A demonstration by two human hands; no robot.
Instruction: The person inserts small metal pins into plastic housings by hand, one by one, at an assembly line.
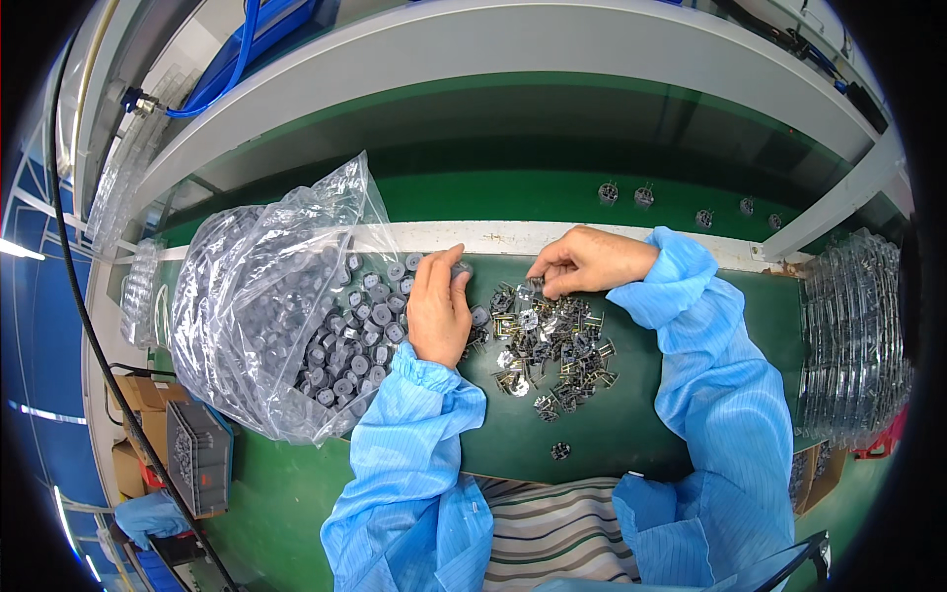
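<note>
My left hand (439,311) is closed, with a small grey round cap (463,268) at its thumb and fingertips. Just right of it, my right hand (592,261) pinches over the far edge of a heap of small metal parts with pins (567,345). Its fingertips hold one metal part (534,284), partly hidden. Left of my left hand, many grey round caps (355,331) spill out of a large clear plastic bag (252,306). A single metal part (560,451) lies apart from the heap, near the bench's front edge.
A white ledge (493,237) runs behind the green work mat (631,424). Beyond it, several small assemblies (643,195) stand on a green strip. Stacked clear plastic trays (853,340) rise at the right. A grey bin (197,459) and cardboard boxes (148,424) sit lower left; a black cable (84,316) crosses there.
</note>
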